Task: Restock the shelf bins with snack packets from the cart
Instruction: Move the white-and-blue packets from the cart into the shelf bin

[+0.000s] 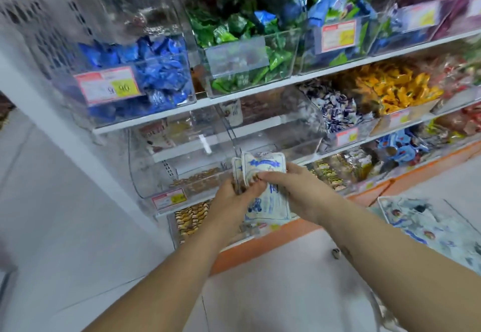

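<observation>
I hold a small stack of white snack packets with blue print [263, 172] in both hands, in front of the lower shelves. My left hand [231, 201] grips the stack from the left and below. My right hand [291, 188] grips it from the right, fingers curled over the front packet. Just behind the packets stands a clear shelf bin [260, 133] that looks nearly bare. At the lower right lies a pile of similar white and blue packets [426, 225], likely in the cart.
Clear bins fill the white shelves: blue wrappers [145, 71], green ones [242, 42], yellow ones [395, 86], purple-white ones [335, 112]. A bin with brown snacks [197, 180] sits left of my hands. An orange base strip [286, 238] runs along the bottom. White floor lies left.
</observation>
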Motion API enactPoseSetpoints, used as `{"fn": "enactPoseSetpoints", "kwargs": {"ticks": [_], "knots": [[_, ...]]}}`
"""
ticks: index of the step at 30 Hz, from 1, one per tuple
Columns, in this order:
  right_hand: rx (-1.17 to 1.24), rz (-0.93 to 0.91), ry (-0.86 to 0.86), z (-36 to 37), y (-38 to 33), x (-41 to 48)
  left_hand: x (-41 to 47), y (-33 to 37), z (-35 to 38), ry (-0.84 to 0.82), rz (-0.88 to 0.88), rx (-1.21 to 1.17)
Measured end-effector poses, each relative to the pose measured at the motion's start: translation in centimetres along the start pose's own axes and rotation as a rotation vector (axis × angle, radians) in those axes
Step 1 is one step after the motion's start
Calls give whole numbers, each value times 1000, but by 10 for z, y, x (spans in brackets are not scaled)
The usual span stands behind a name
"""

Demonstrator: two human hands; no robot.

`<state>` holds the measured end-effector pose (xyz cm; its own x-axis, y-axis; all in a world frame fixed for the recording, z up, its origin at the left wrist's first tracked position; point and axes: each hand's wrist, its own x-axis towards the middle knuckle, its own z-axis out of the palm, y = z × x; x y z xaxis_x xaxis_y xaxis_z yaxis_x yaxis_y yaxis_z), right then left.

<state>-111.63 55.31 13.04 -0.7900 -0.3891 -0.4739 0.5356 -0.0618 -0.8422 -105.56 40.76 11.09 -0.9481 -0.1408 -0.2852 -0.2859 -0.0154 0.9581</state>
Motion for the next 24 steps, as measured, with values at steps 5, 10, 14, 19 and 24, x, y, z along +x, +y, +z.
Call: {"fn": "enactPoseSetpoints", "kwargs": {"ticks": [5,10,14,19,24], "knots": [[-43,61,-135,-3,-27,35,23,14,-8,61,113,201],[-17,-4,-29,-14,-60,87,74,22,-13,234,220,342],[-76,-103,91,-27,-79,147,126,5,-22,406,338,708],[-187,-218,63,-29,-81,224,160,-17,-25,363,392,926],[-325,-268,59,-37,-79,310,168,-26,-35,359,443,964]]}}
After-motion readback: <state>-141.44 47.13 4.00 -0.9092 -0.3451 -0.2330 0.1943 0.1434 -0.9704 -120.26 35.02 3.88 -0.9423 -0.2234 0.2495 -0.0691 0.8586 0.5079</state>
